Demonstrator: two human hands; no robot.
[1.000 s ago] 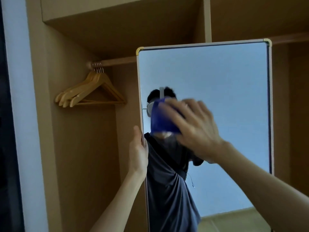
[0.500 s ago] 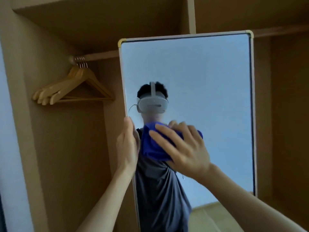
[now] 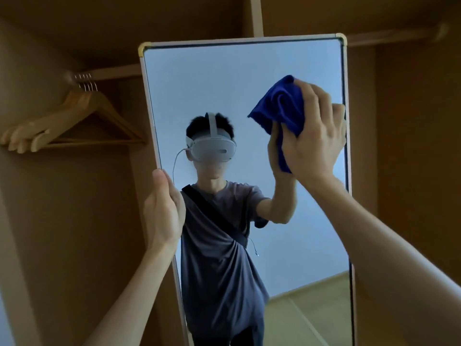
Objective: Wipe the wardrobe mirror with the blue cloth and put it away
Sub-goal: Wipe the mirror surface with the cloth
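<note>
Wiping the mirror's upper right

Our right hand [image 3: 315, 136] clutches the blue cloth [image 3: 280, 103] against the wardrobe mirror [image 3: 224, 78]; our left hand [image 3: 162, 211] grips its left edge; unwiped glass lies leftward and below.

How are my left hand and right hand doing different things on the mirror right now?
The left hand grips the mirror's left frame edge, low down, and holds no cloth. The right hand is higher, near the right edge, gripping the bunched blue cloth against the glass. Both touch the mirror.

One head cam, facing fwd, close to the mirror [image 3: 239, 78] inside the wardrobe [image 3: 62, 208].
</note>
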